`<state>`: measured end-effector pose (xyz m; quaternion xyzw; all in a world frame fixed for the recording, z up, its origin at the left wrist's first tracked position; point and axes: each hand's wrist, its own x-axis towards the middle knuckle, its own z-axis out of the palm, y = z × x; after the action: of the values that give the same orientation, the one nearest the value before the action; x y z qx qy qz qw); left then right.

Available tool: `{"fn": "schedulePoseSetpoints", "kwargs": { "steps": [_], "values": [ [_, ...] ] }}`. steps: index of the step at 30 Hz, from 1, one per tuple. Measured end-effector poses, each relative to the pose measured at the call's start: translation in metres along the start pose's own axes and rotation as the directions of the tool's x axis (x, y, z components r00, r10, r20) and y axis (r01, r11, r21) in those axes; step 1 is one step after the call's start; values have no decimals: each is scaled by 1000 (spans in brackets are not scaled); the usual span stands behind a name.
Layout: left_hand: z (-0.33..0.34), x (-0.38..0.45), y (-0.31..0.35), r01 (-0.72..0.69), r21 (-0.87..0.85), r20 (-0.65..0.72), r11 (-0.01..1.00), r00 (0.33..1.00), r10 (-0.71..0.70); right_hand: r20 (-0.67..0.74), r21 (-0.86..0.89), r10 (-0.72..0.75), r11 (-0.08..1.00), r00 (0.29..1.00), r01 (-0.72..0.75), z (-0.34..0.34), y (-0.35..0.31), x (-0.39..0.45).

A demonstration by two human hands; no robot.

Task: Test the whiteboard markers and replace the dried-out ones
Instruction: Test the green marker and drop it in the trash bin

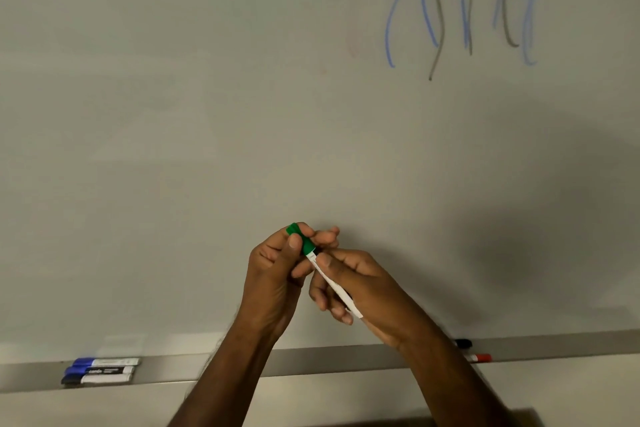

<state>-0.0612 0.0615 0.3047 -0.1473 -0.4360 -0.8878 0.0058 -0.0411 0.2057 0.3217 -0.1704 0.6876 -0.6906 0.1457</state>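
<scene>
Left hand [273,274] pinches the green cap [300,238]; right hand [360,282] grips the white marker barrel [335,286], cap seated on it, held in front of the whiteboard [207,114]. Below, tray [311,362]: three markers [100,370] at left, black marker [463,343] & red marker [479,357] at right. Blue/grey squiggles [464,3] upper right.

- The middle marker with a blue cap and a black label [100,370], lying on the grey metal tray [311,360] under the board, has small white letters on its label. They are too blurry to read.
- The print on the other markers is too small to read.
</scene>
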Motion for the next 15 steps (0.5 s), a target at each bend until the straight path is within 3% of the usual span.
{"fn": "schedulePoseSetpoints", "kwargs": {
  "steps": [5, 10, 15],
  "values": [
    [1, 0, 7, -76, 74, -63, 994, 995, 81, -127, -104, -90, 992, 988, 77, 8, 2, 4],
    [5, -5, 8, -122, 119, -148, 985, 979, 139, -238, -444, -336, 872, 911, 205, 16, 6, 8],
    [12, -8, 5, -175, 126, -265, 977, 943, 203, -221, -875, -671, 457, 708, 159, 23, 18, 13]
  ]
}}
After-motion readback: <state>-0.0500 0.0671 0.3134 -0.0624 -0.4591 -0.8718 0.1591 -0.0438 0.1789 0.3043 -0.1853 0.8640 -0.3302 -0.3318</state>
